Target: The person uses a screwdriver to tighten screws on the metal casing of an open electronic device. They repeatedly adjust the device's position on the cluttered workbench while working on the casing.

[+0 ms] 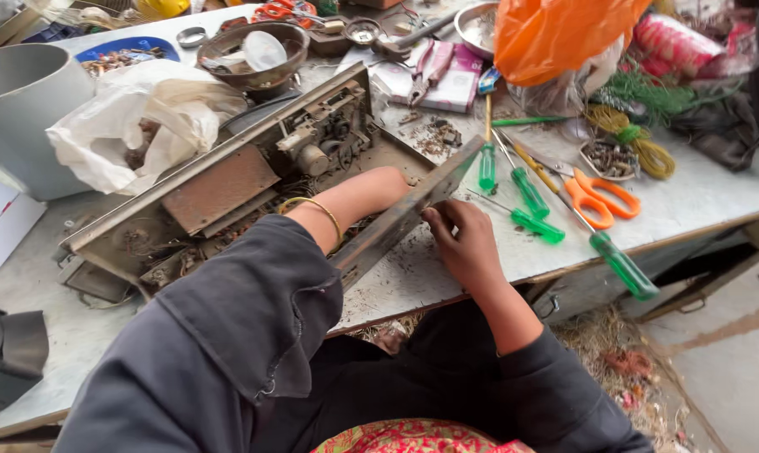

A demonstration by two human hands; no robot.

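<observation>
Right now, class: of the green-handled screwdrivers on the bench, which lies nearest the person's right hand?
The short screwdriver lying just beyond the right hand, its green handle pointing toward the scissors; the others lie farther off.

The right hand is gripping the edge of an opened old metal chassis, while the left forearm is reaching inside it; green screwdrivers are lying nearby.

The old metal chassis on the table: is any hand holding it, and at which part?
The right hand grips the front edge of the chassis. The left hand is hidden inside it, so its hold cannot be told.
</observation>
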